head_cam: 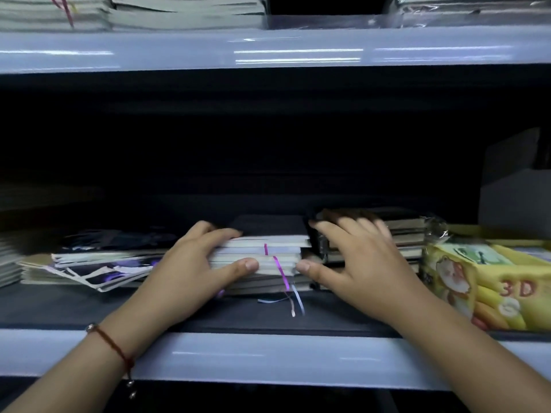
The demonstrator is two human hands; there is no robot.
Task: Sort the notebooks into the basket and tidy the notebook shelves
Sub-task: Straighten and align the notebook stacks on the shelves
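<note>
Now both hands are in on the middle shelf (268, 357), and everything turns on that central stack of notebooks (262, 257). The left hand (193, 263) has it from its own side: fingers curled over the top edge, thumb pressed flat against the front page edges, so the stack sits right inside the grip, running away to the right of those fingertips. Its long axis lies across the shelf, side to side, with page edges facing out and thin ribbon bookmarks (283, 281) trailing down off the front. The right hand (357, 263) is spread wide, fingers apart. The thumb tip just meets the stack's right-hand corner, while the other fingers drape over the darker pile of notebooks (402, 234) next door. They are blurred, so I cannot say how firmly they bear down there. So the left hand is the one truly on the stack; the right is split between two piles. To my eye the coming move is a squeeze or slide along that side-to-side axis, squaring the stack up or drawing it forward off the shelf. Beyond the left knuckles a loose, slanted heap of notebooks (95, 263) sprawls untidily, and beyond the right hand sits a yellow packet (489, 281). No basket in sight from here.
</note>
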